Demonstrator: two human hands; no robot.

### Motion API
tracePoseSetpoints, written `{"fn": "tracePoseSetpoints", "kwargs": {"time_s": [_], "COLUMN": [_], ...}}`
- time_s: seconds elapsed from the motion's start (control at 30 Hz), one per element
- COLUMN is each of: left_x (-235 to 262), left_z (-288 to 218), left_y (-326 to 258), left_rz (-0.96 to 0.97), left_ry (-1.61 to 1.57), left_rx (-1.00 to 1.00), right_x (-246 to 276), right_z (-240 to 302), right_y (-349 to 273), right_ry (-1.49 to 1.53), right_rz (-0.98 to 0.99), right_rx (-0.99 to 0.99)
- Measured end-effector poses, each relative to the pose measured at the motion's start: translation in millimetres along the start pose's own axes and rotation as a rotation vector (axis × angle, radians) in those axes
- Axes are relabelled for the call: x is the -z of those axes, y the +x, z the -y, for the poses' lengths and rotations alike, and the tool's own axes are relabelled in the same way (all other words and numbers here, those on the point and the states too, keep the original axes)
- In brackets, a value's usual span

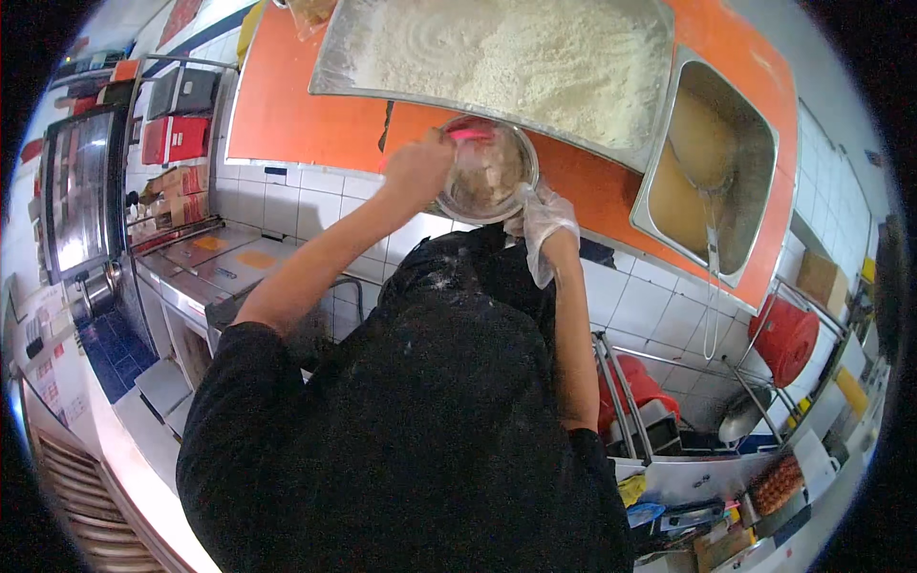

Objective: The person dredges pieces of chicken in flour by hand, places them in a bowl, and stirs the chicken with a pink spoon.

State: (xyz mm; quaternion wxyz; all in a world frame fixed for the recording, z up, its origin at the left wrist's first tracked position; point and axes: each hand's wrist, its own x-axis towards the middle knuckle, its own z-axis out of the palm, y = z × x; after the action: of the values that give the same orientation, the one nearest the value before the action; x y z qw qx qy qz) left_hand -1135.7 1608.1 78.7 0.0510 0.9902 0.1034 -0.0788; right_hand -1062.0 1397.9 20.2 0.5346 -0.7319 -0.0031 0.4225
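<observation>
Between my hands, at the front edge of the orange counter, is a clear round bowl (457, 203) with pale chunky pieces in it. My left hand (420, 175), bare and curled, is closed at the bowl's far left rim on a bright pink tool (470, 134). The tool reaches over the bowl; its exact kind is unclear. My right hand (548, 218) wears a loose clear plastic glove and grips the bowl's near right rim. Just beyond the bowl lies a wide metal tray (322, 88) of white flour (535, 59).
A deep metal pan (748, 258) of cloudy tan liquid is set in the orange counter (287, 115) at right, with a wire strainer (709, 186) leaning in it. Below right stand a metal rack and red tubs (642, 387). A steel worktop (205, 258) is at left.
</observation>
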Motion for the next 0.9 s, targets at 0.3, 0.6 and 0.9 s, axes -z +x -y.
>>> {"fn": "tracePoseSetpoints", "kwargs": {"time_s": [0.3,0.6,0.9], "left_x": [16,19,14], "left_z": [2,-17,0], "left_y": [-2,12,2], "left_rz": [0.379,-0.034,0.217], "left_ry": [-0.161,0.004,-0.090], "left_rx": [-0.170,0.083,-0.365], "right_x": [-3,-2,-3], "right_z": [21,19,24], "right_y": [-16,-11,-11], "right_ry": [0.234,0.188,0.227], "right_rz": [0.026,0.026,0.012], "right_rx": [-0.063,-0.110,-0.162]}}
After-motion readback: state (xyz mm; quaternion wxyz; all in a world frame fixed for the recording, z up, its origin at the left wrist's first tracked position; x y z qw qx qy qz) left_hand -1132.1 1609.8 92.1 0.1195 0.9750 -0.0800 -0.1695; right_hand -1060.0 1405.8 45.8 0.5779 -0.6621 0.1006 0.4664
